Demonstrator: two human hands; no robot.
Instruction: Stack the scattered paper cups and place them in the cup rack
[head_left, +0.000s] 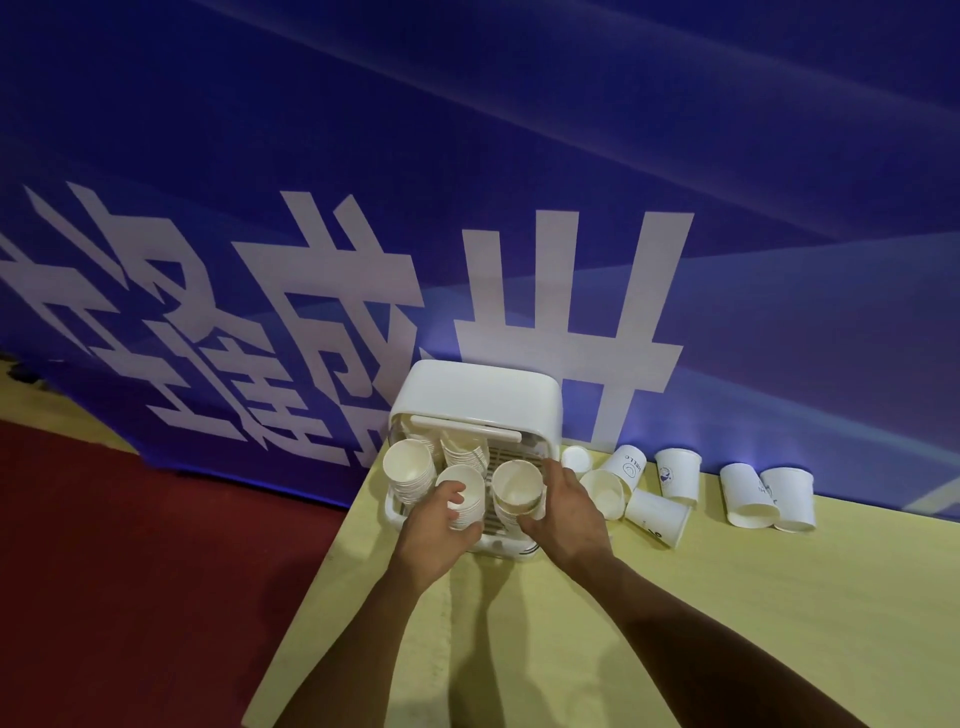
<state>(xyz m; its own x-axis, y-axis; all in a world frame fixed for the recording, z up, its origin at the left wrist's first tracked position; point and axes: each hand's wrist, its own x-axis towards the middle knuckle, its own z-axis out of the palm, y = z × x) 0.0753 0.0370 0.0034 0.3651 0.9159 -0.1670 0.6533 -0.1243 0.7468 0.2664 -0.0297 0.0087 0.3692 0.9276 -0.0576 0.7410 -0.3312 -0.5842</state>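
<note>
Both hands are down at the cup rack (478, 387), a white box with its lid tipped up and back, sitting at the far left corner of the yellow bench (519, 649). The left hand (436, 530) is wrapped round the middle stack (462, 491) of white paper cups, fingers and thumb curled about its side just under the rim. The right hand (566, 512) grips the right stack (517, 488) in much the same way, fingers curled round it from the right. Both of these stacks stand mouth-up in the front of the rack, close together. A third stack (410, 470) leans at the rack's left edge, and a fourth stack (462, 452) sits further back under the lid. Right of the rack, loose cups (678, 475) are scattered along the back of the bench, some tipped on their sides, some with small printed marks. The nearest lies just beside the right hand. A pair of cups (748, 496) lies a little apart at the far right, touching each other. Behind it all hangs a blue banner (467, 182) with big white characters, and a red floor (130, 545) shows past the bench's left edge.
</note>
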